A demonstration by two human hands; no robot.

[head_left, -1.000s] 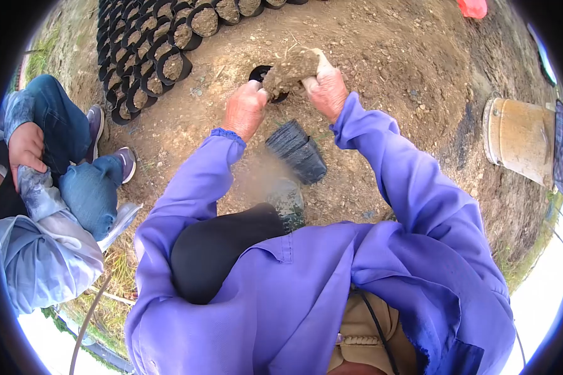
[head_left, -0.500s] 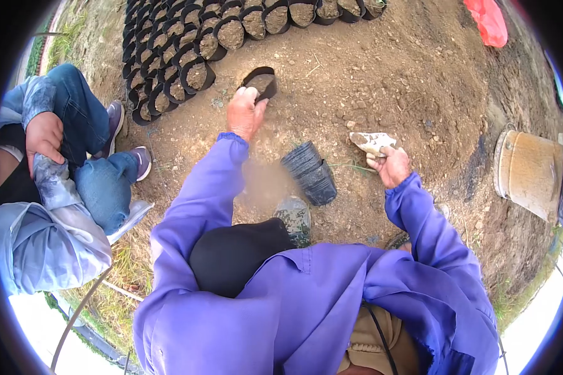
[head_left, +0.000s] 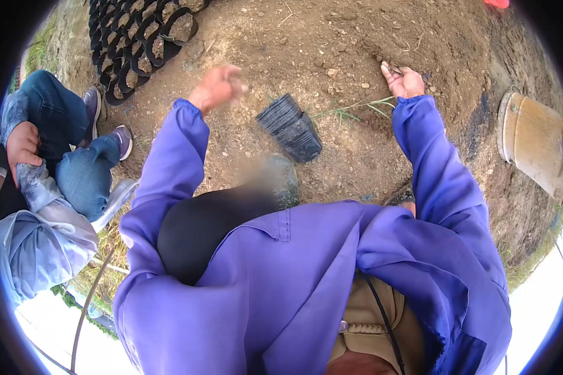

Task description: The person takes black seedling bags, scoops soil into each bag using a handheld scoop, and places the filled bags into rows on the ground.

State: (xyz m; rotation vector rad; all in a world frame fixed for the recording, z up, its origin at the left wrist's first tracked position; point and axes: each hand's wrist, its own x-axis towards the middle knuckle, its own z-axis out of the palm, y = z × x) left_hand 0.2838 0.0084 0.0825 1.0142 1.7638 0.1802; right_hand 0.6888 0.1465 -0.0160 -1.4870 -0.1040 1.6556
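Note:
My left hand (head_left: 220,87) is above the bare soil, left of a stack of black plastic nursery pots (head_left: 289,128). Nothing shows in it; its fingers are apart and slightly blurred. At the loose soil (head_left: 381,44) on the right, my right hand (head_left: 404,81) has its fingers closed, low against the dirt. The white, dirt-smeared scoop seen in it earlier is almost wholly hidden now. The nested pots lie on their side between my hands. Rows of soil-filled black pots (head_left: 145,47) stand at the upper left.
On the left a person in jeans (head_left: 84,178) crouches beside the pots. A dirty bucket (head_left: 535,137) lies tilted at the right. Green grass stalks (head_left: 350,111) lie near the pot stack. A red plastic piece (head_left: 497,3) shows at the top edge.
My left hand has let go of the single black pot and moved left and back. My right hand has lowered the scoop into the soil. The view has shifted, so the pot rows appear higher.

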